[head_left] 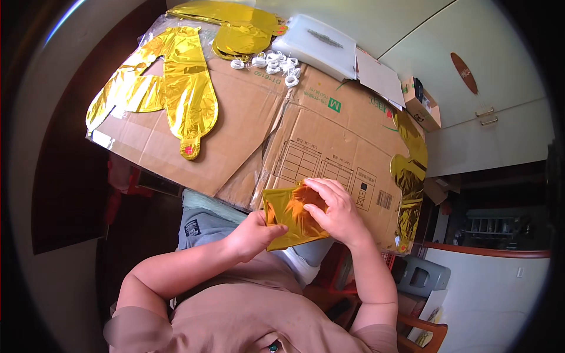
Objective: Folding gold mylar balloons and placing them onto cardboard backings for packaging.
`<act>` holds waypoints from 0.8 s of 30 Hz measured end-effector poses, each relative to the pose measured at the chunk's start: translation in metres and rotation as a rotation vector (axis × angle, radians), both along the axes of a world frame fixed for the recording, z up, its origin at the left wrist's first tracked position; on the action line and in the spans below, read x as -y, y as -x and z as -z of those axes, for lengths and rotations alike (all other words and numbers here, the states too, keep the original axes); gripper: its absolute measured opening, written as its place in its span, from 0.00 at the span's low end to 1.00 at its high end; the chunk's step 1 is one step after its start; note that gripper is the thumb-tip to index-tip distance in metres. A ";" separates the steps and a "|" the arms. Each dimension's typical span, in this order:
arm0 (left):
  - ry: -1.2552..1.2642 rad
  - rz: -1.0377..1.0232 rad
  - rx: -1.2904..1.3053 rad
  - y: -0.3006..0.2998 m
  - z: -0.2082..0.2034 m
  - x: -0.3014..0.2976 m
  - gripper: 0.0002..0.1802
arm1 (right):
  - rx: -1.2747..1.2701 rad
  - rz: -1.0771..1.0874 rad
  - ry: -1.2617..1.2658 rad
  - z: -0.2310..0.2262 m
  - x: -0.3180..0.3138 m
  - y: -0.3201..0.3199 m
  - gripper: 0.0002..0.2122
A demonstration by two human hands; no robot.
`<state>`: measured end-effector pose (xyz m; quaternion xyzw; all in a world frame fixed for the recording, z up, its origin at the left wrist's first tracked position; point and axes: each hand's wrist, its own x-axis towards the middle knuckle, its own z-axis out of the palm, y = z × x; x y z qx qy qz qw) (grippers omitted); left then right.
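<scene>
Over my lap, at the near edge of the cardboard, I hold a folded gold foil balloon (290,226), flat and roughly square. My left hand (254,236) pinches its left edge, thumb on top. At its upper right, my right hand (336,213) grips the foil with fingers bent over the far edge and thumb on the near face. A flat gold foil balloon (191,94) with a tab at its near end lies spread on the left. Another gold foil balloon (408,176) hangs partly over the right edge.
Flattened cardboard (247,123) covers the work surface. At the back are stacked gold foil balloons (241,40), several white coiled ties (273,62), a translucent plastic box (315,47) and a small carton (421,105). White cabinets (471,65) rise behind; a grey plastic stool (425,275) stands right.
</scene>
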<state>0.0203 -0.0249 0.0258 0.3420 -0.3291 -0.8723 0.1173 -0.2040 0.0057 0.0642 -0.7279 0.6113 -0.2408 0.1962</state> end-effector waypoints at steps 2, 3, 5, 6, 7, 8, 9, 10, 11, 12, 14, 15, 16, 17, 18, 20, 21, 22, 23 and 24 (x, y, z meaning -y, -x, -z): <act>0.139 0.027 0.000 0.001 -0.001 -0.001 0.15 | 0.011 -0.058 -0.063 -0.010 0.008 0.007 0.22; 0.177 0.027 -0.002 0.001 -0.002 -0.001 0.14 | 0.016 -0.092 -0.085 -0.011 0.013 0.010 0.22; 0.239 0.032 -0.015 0.002 -0.001 -0.001 0.14 | 0.027 -0.161 -0.129 -0.013 0.023 0.018 0.22; 0.263 0.034 -0.022 0.001 0.002 -0.002 0.14 | 0.054 -0.182 -0.160 -0.013 0.027 0.021 0.21; 0.287 0.037 -0.030 0.000 0.004 -0.002 0.14 | 0.055 -0.203 -0.179 -0.014 0.032 0.023 0.20; 0.289 0.020 -0.038 0.001 0.005 -0.003 0.13 | 0.057 -0.223 -0.198 -0.015 0.036 0.025 0.19; 0.289 0.002 -0.046 0.002 0.005 -0.004 0.13 | 0.059 -0.244 -0.218 -0.017 0.040 0.026 0.18; 0.290 -0.015 -0.055 0.002 0.006 -0.004 0.13 | 0.064 -0.258 -0.239 -0.017 0.043 0.026 0.17; 0.300 -0.016 -0.052 0.002 0.006 -0.004 0.12 | 0.070 -0.271 -0.259 -0.018 0.046 0.027 0.16; 0.310 -0.015 -0.050 0.002 0.007 -0.004 0.12 | 0.075 -0.284 -0.280 -0.018 0.049 0.028 0.15; 0.317 0.015 -0.013 0.002 0.009 -0.002 0.11 | 0.086 -0.311 -0.308 -0.018 0.054 0.030 0.15; 0.314 0.043 0.023 0.001 0.011 -0.001 0.12 | 0.094 -0.326 -0.322 -0.018 0.056 0.031 0.14; 0.311 0.072 0.059 0.001 0.011 0.000 0.12 | 0.089 -0.334 -0.349 -0.020 0.058 0.031 0.14; 0.328 0.090 0.070 0.000 0.010 0.001 0.12 | 0.084 -0.342 -0.376 -0.022 0.060 0.032 0.14; 0.346 0.110 0.081 0.000 0.003 0.004 0.12 | 0.078 -0.348 -0.403 -0.023 0.062 0.033 0.14; 0.372 0.122 0.085 0.001 -0.002 0.006 0.12 | 0.071 -0.376 -0.450 -0.021 0.066 0.037 0.13; 0.380 0.113 0.077 0.001 -0.002 0.007 0.12 | 0.067 -0.391 -0.473 -0.020 0.067 0.038 0.12; 0.387 0.105 0.071 0.001 -0.002 0.007 0.12 | 0.087 -0.379 -0.514 -0.019 0.069 0.039 0.11; 0.378 0.083 0.052 0.002 0.001 0.007 0.12 | 0.108 -0.368 -0.557 -0.019 0.070 0.039 0.10; 0.370 0.064 0.032 0.004 0.005 0.007 0.12 | 0.128 -0.354 -0.597 -0.020 0.071 0.040 0.09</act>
